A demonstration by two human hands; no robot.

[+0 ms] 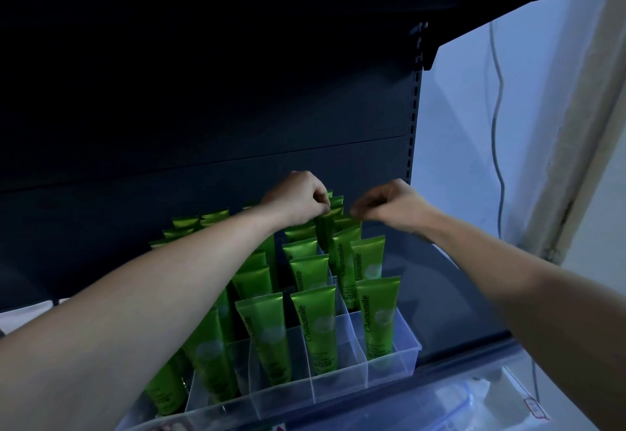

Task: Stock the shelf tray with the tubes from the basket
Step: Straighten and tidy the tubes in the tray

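L hand (301, 198) pinched the crimp end of a leaning tube (324, 232) at the rear of the shelf tray (338, 393), right-side lanes. R hand (389, 205) had its fingertips closed on the crimp of the neighbour tube (343, 244), just beside it. Crimp grip makes sense IMO: the flat seal was the only part clear of the packed rows, and the cap end goes down into the lane. Two-hand hold was prob. to square up the leaner while steadying the next one. Other tubes (313, 325) stood cap-down, labels fwd, between the dividers. Tray sat on the dark shelf (457, 295). Some room showed at the lane fronts, so est. mostly stocked, not done. Clear bin (440, 407) at the btm edge, can't tell if that's the basket. Risk: nudging one upright tube tips the row, domino-style.
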